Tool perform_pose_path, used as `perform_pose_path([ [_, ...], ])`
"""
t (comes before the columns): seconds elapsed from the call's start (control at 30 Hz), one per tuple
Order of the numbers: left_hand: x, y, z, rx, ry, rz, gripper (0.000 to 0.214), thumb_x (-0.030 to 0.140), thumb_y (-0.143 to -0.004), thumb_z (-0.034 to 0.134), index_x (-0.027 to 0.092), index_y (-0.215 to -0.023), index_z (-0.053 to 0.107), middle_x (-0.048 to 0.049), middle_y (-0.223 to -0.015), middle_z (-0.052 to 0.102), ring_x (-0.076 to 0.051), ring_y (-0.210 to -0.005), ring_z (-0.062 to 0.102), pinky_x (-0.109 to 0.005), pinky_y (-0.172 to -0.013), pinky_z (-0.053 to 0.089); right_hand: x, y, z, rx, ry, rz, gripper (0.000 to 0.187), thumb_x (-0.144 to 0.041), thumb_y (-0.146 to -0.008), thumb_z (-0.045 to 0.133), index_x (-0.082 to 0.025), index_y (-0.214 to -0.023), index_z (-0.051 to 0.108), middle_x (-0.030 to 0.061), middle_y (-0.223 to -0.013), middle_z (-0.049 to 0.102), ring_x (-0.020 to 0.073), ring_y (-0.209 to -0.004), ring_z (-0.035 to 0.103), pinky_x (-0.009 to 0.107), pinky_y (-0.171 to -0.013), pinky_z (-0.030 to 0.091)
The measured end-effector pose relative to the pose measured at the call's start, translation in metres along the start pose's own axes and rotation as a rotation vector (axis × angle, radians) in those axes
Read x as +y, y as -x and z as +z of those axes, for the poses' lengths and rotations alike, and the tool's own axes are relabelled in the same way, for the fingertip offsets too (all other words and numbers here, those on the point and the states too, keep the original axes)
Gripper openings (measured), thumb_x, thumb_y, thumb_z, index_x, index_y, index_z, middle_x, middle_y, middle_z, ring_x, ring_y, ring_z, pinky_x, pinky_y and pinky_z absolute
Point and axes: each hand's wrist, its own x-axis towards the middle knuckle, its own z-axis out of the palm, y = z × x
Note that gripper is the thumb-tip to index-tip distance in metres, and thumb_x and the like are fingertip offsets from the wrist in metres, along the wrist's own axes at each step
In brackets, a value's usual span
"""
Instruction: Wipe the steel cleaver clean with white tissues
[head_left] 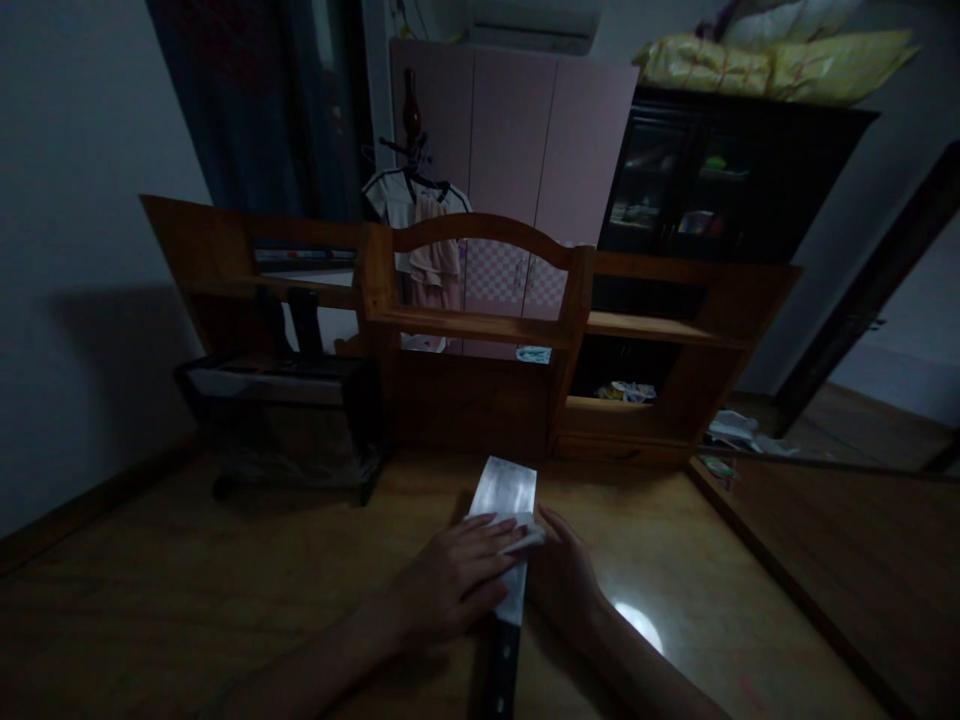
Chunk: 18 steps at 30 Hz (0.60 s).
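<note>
A cleaver (507, 498) with a broad shiny blade lies flat on the wooden desk (225, 580), blade pointing away, its dark handle (499, 670) toward me. My left hand (454, 580) lies on the blade with fingers stretched flat, pressing a small white cloth or tissue (525, 532) against the metal. My right hand (564, 575) rests beside the blade's right edge, its fingers touching the cloth; they are in shadow and I cannot make out their shape.
A wooden shelf unit (480, 330) stands along the desk's back edge. A black rack (277, 390) sits at the left. Behind are a pink wardrobe (517, 140), hanging clothes and a dark cabinet (712, 180). Papers (739, 430) lie at the right.
</note>
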Motion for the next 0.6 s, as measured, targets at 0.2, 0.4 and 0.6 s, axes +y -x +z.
perform_pose_path([
  [0.2, -0.010, 0.001, 0.004, 0.130, -0.050, -0.137, 0.044, 0.034, -0.100, 0.030, 0.032, -0.144, 0.035, 0.0049, -0.149, 0.036, -0.017, -0.139, 0.031, -0.041, -0.116, 0.026, -0.004, 0.007, 0.010, -0.014, 0.032, -0.019, 0.031, -0.046, -0.079, 0.058, -0.020, -0.095, 0.067, 0.0066, -0.094, 0.070, 0.0260, -0.107, 0.059, 0.040, -0.094, 0.041],
  [0.4, -0.017, 0.006, 0.007, 0.419, 0.183, -0.385, 0.045, 0.036, -0.101, 0.026, 0.028, -0.144, 0.036, 0.0019, -0.149, 0.037, -0.019, -0.138, 0.034, -0.040, -0.115, 0.029, 0.003, 0.001, 0.002, -0.009, 0.039, -0.037, 0.023, -0.045, -0.080, 0.058, -0.024, -0.086, 0.067, 0.0022, -0.073, 0.066, 0.0250, -0.087, 0.064, 0.038, -0.080, 0.048],
  [0.6, -0.017, 0.009, 0.007, 0.625, 0.517, -0.503, 0.049, 0.037, -0.100, 0.027, 0.023, -0.146, 0.032, 0.0003, -0.151, 0.033, -0.021, -0.141, 0.027, -0.040, -0.117, 0.022, 0.000, 0.002, 0.003, -0.063, -0.065, -0.021, 0.020, -0.039, -0.080, 0.060, -0.021, -0.072, 0.064, -0.0019, -0.062, 0.061, 0.0152, -0.063, 0.061, 0.028, -0.070, 0.050],
])
